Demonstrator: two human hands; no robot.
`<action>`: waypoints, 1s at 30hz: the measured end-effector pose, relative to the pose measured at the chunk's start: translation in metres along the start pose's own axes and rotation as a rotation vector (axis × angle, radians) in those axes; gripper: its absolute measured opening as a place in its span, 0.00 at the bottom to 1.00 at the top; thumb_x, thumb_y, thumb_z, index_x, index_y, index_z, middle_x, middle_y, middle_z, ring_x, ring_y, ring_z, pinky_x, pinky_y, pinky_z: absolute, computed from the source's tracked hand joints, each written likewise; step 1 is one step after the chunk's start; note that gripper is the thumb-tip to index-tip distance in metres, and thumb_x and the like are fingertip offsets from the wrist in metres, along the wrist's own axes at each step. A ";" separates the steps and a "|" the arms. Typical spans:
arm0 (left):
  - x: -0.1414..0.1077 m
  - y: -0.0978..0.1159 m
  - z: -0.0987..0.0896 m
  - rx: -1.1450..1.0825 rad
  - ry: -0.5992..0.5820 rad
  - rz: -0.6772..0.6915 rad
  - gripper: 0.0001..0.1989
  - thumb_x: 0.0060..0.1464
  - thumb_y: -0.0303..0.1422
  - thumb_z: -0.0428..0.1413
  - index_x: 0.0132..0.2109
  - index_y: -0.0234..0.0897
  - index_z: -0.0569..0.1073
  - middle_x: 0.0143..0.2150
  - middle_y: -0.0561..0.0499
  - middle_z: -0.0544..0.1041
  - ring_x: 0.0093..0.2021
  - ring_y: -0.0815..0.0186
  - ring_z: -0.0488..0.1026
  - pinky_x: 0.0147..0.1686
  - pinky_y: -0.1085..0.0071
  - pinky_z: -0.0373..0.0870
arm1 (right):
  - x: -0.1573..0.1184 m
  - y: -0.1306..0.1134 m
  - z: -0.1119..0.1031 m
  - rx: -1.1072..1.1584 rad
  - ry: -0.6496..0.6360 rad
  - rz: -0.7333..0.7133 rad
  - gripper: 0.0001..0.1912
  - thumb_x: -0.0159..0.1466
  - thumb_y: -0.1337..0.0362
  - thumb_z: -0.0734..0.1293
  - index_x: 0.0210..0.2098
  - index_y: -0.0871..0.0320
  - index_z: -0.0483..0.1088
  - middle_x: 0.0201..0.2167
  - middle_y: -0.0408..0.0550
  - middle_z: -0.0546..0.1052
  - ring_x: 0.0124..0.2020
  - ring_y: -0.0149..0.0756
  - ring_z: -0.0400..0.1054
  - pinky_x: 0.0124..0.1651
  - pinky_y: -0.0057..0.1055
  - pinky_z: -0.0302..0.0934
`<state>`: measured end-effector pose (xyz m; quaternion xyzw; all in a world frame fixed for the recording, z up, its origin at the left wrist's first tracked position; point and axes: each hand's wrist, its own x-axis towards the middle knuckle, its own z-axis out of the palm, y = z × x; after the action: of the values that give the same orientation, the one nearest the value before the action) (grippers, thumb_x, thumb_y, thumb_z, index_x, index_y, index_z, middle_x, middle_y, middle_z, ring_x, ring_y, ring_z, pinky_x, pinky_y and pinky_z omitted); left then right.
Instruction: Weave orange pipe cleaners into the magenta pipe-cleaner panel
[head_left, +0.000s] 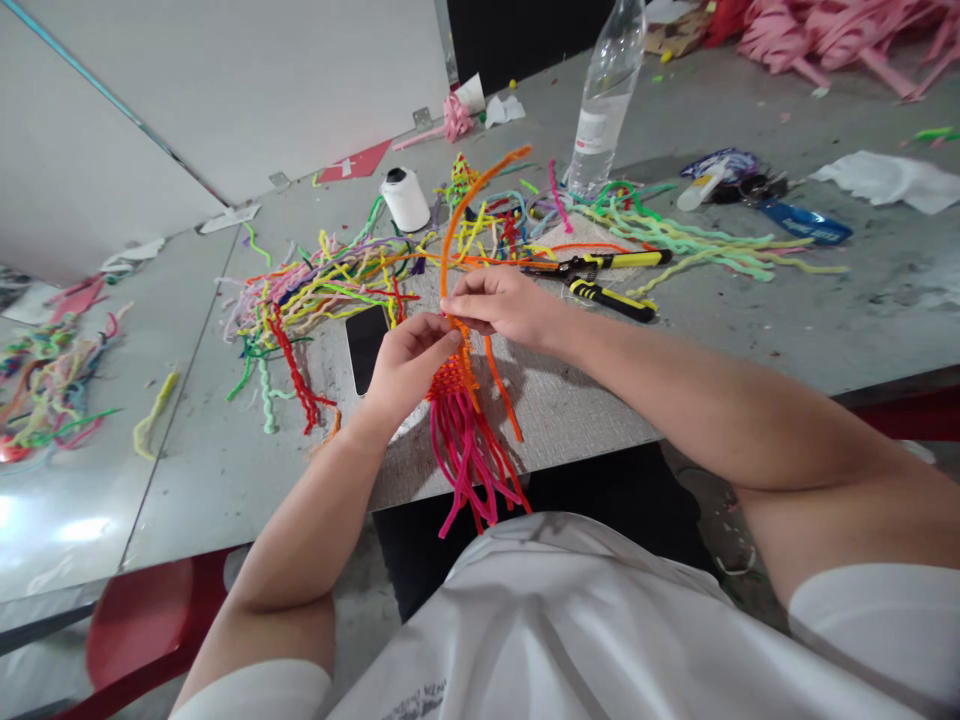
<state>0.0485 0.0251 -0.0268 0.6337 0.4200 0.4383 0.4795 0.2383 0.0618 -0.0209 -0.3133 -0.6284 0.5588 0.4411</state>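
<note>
An orange pipe cleaner [448, 235] curves up from between my hands. The fingers of my right hand [514, 305] are closed in a pinch on its lower part. My left hand [409, 362] pinches a woven orange-and-pink pipe cleaner piece [448, 381], which it partly covers. Long magenta pipe cleaner ends [465, 445] hang from that piece over the table's front edge, with orange ends beside them. Just beyond my left hand lies a phone [366, 348] with a dark screen. The exact spot where the fingertips meet the pipe cleaner is partly hidden.
Loose coloured pipe cleaners [322, 285] are heaped across the table [592, 395]. Yellow-and-black pliers [611, 275] lie to the right of my hands. Behind stand a white thread spool [406, 200] and a clear water bottle [604, 115]. Keys with a blue tag [806, 222] lie at the right.
</note>
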 end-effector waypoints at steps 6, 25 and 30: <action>0.000 0.001 0.001 -0.077 -0.025 -0.043 0.10 0.52 0.37 0.70 0.35 0.38 0.79 0.31 0.54 0.75 0.30 0.71 0.70 0.33 0.73 0.67 | -0.001 -0.002 0.001 -0.099 0.020 -0.082 0.13 0.69 0.68 0.68 0.27 0.59 0.70 0.21 0.36 0.63 0.24 0.27 0.54 0.29 0.30 0.46; 0.004 -0.005 -0.003 -0.200 -0.037 -0.062 0.11 0.52 0.38 0.71 0.36 0.39 0.79 0.30 0.54 0.74 0.29 0.72 0.70 0.32 0.73 0.68 | -0.006 -0.006 -0.002 -0.255 -0.005 -0.294 0.06 0.65 0.62 0.70 0.33 0.58 0.72 0.27 0.41 0.72 0.30 0.31 0.61 0.34 0.31 0.55; 0.001 -0.004 -0.003 -0.064 -0.005 0.047 0.09 0.55 0.36 0.69 0.37 0.39 0.78 0.31 0.54 0.75 0.31 0.70 0.70 0.35 0.71 0.68 | -0.006 -0.007 -0.004 -0.285 -0.011 -0.339 0.06 0.65 0.63 0.70 0.32 0.57 0.72 0.26 0.40 0.71 0.28 0.30 0.60 0.34 0.31 0.55</action>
<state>0.0459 0.0272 -0.0299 0.6288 0.3896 0.4609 0.4903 0.2451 0.0571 -0.0153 -0.2592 -0.7472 0.3839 0.4766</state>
